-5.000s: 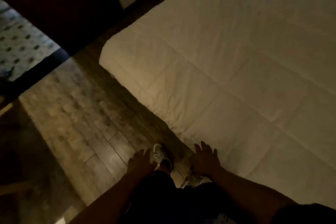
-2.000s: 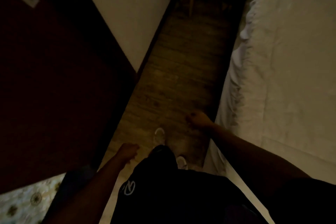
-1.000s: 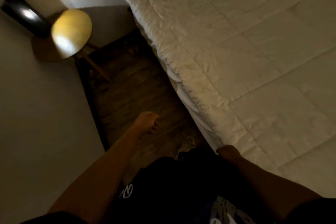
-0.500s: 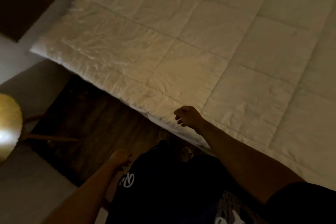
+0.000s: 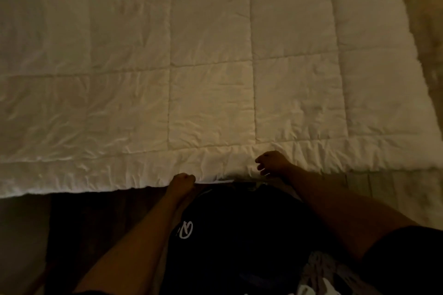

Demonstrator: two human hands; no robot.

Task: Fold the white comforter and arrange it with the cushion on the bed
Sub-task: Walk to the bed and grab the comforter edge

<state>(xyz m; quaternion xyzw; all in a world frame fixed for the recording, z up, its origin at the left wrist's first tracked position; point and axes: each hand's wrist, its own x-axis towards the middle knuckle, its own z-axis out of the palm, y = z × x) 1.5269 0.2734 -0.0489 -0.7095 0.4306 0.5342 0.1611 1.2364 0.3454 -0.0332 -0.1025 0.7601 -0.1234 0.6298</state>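
A dim bedroom: a quilted white comforter [image 5: 208, 74] covers the bed (wood plank floor [image 5: 96, 223] beside it).

Dark wood floor [image 5: 91, 227] below bed edge; black shorts [image 5: 239, 235] with white logo [image 5: 185, 232].

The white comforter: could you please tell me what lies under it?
A thin white layer peeks out beneath the white comforter at its near edge; everything else underneath is covered.

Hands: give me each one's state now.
Left hand: fingers curled at the comforter edge, grip cannot be told.
Right hand: loosely curled, holding nothing.
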